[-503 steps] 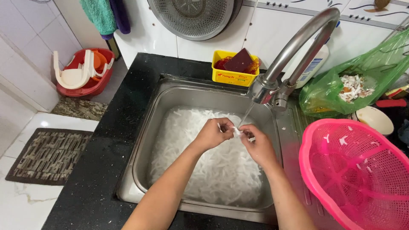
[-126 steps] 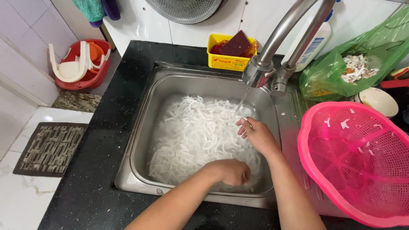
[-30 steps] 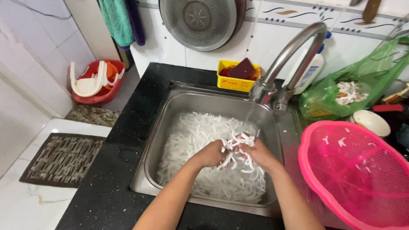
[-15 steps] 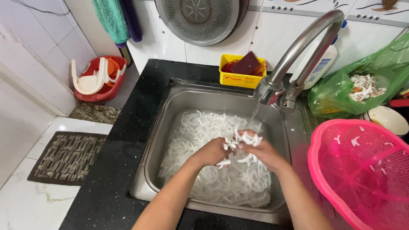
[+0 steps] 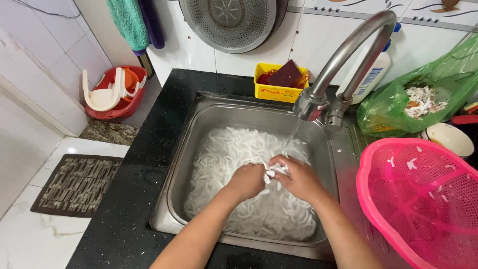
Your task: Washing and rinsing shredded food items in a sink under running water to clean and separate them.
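Two bare hands are working together over the rectangular stainless-steel sink [image 5: 185, 164], which is set into a black speckled stone counter [image 5: 134, 199]. The left hand [image 5: 246, 180] and the right hand [image 5: 298, 177] are meeting at the sink's middle, and the fingers of both are closing together on a small bunch of white strips [image 5: 273, 170], held just above the heap. The remaining mass of white shredded strips [image 5: 234, 154] is covering most of the sink floor. A thin stream of water [image 5: 294, 133] is falling from the curved steel tap [image 5: 348, 55] onto the held bunch.

Packages and containers are standing as follows:
- A yellow rectangular plastic box [image 5: 271, 90], bearing red lettering on its front face, is sitting on the counter behind the sink, just left of the tap base; a dark red block [image 5: 285, 74] is leaning inside it.
- A white plastic bottle with a blue cap and a printed label [image 5: 372, 74] is standing behind the tap, against the tiled wall.
- A translucent green plastic bag [image 5: 423, 94] holding pale scraps is lying right of the tap.
- A round pink plastic mesh basket [image 5: 423, 199] is resting at the right of the sink, with a few white strips clinging inside.
- A red plastic tub [image 5: 117, 94] holding white and orange items is sitting on the floor at the left.
- A round metal strainer [image 5: 229, 22] is hanging on the wall.
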